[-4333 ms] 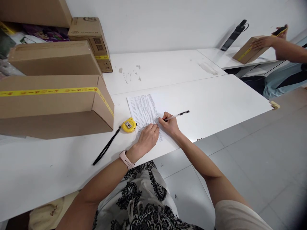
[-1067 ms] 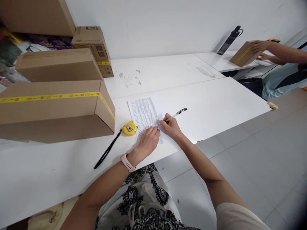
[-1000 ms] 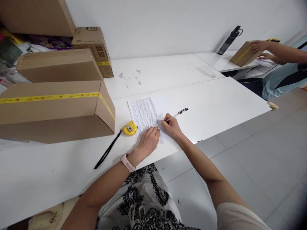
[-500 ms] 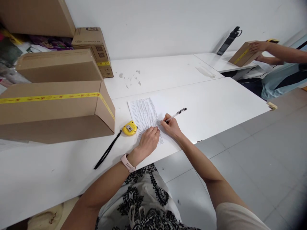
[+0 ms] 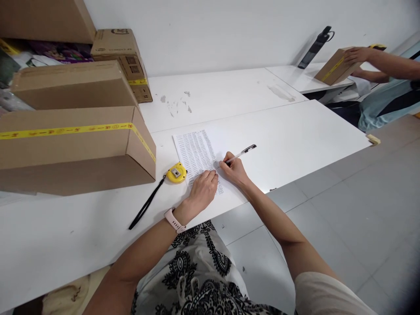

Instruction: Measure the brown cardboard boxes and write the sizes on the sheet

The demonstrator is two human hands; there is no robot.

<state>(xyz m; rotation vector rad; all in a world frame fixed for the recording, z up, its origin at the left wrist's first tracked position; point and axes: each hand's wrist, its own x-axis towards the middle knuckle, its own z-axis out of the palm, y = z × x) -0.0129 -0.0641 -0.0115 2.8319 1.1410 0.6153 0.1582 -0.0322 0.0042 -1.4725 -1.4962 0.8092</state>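
My right hand [image 5: 235, 169] is closed around a pen [image 5: 244, 151] with a clear barrel and black cap end, its tip at the right side of a printed sheet of paper [image 5: 193, 151]. The sheet is covered in columns of small figures, too small to read. Flat on the sheet's lower part lies my left hand [image 5: 204, 189], fingers stretched out and holding nothing. Just left of the paper, a yellow tape measure [image 5: 176, 173] rests on the table, its black wrist strap [image 5: 147, 203] trailing toward the near edge.
Cardboard boxes [image 5: 72, 148] with yellow tape stand on the left of the white table [image 5: 288, 131]. A dark bottle [image 5: 315, 48] is at the back right. Beside it, another person's hands [image 5: 359, 57] hold a small taped box [image 5: 334, 68]. Tiled floor [image 5: 328, 210] lies at the right.
The camera view has shifted slightly, so the table items sit a little higher in the picture. Both my hands keep nearly the same place on the paper.
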